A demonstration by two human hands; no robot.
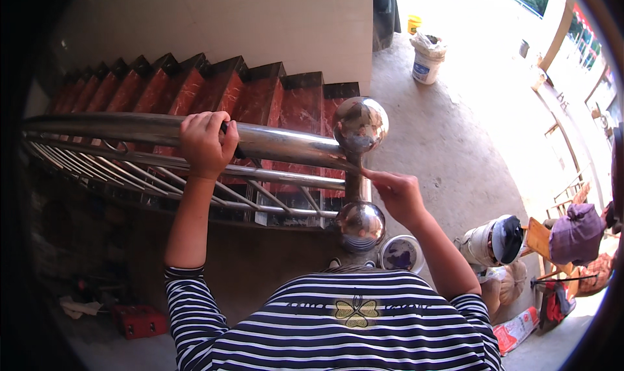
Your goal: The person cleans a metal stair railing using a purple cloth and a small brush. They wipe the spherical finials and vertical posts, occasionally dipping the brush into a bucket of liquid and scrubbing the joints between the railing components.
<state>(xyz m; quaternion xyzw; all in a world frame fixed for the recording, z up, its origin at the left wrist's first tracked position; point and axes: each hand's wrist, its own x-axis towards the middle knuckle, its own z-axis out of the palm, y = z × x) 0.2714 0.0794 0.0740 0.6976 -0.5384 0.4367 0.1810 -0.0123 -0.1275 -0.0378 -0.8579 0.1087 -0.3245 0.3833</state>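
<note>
My left hand point(207, 144) grips the thick stainless steel handrail point(287, 144) from above, with a small dark item, partly hidden, under the thumb and fingers. My right hand point(397, 193) reaches to the end post point(354, 188), its extended index finger touching the post near the joint with the handrail; whether anything lies under the fingertip cannot be told. A large polished metal ball point(360, 124) tops the post, and a second metal ball point(360, 226) sits nearer my body. Thinner steel rails and slanted bars run beside the handrail.
Red stairs point(297, 110) with black edges rise to the left beyond the railing. A bucket with a purple cloth in liquid point(402, 255) stands by my feet. Farther right are a white bucket point(480, 242) and a wooden chair point(543, 242); a red case point(139, 321) lies lower left.
</note>
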